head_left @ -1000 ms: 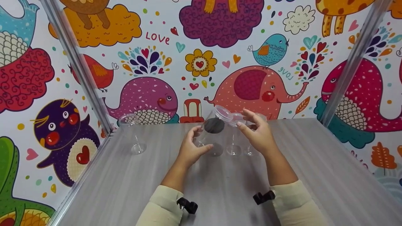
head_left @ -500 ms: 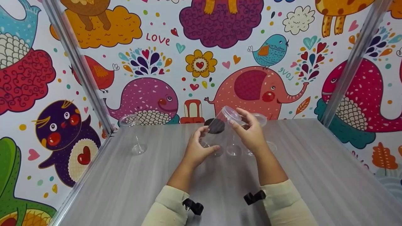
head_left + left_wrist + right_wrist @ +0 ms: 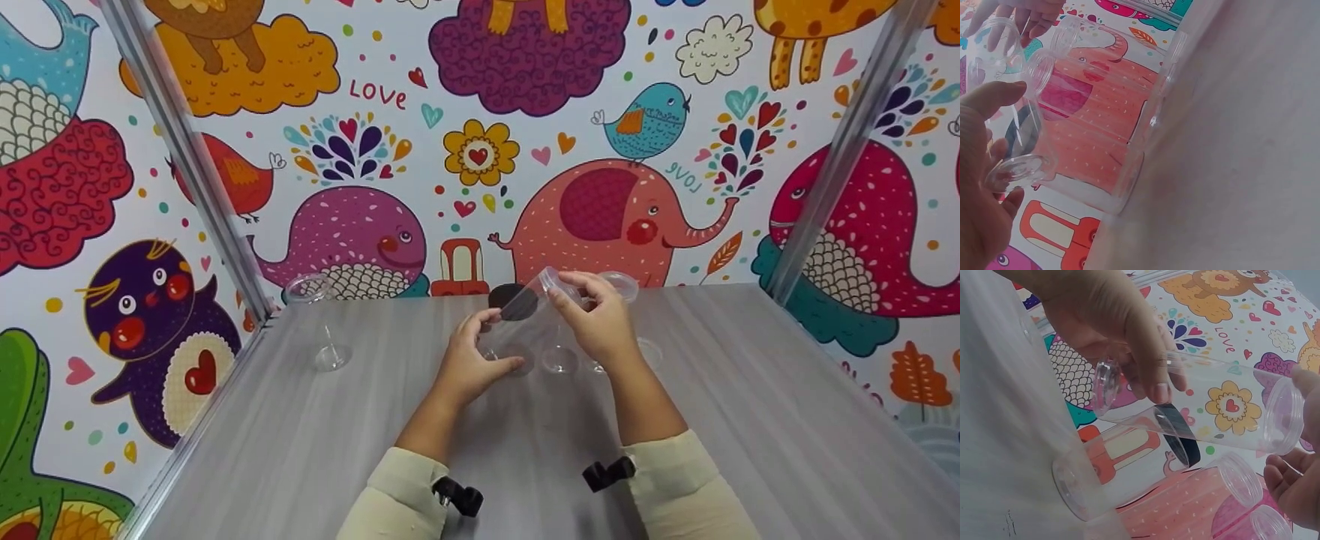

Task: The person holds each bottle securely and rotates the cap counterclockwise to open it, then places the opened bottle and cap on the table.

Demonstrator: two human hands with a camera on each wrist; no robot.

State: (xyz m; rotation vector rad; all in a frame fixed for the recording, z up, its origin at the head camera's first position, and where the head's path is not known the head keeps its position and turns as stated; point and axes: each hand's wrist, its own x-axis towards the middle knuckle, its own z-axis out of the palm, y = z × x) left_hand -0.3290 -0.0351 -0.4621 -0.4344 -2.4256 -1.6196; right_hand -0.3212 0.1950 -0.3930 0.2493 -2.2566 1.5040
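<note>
A clear plastic jar [image 3: 525,319] is held tilted above the table, its wide mouth toward the upper right. My left hand [image 3: 469,364] grips it near the base, with thumb and fingers on opposite sides. At the mouth end my right hand [image 3: 600,315] holds the rim between thumb and fingers. In the right wrist view, the held jar's ridged mouth [image 3: 1286,413] lies between the right thumb and fingers. Behind it stands another clear jar with a black lid [image 3: 514,301], partly covered by the held jar.
Two more clear jars [image 3: 1241,479] stand right of the black-lidded one, partly hidden by the right hand. One clear jar [image 3: 326,330] stands apart at the left. The grey table [image 3: 300,450] ends at a patterned wall, with metal posts [image 3: 184,150] at the corners.
The held jar has tilted further over and its mouth has shifted right and slightly down. My right hand has moved left and closed on the rim. My left hand has moved slightly right.
</note>
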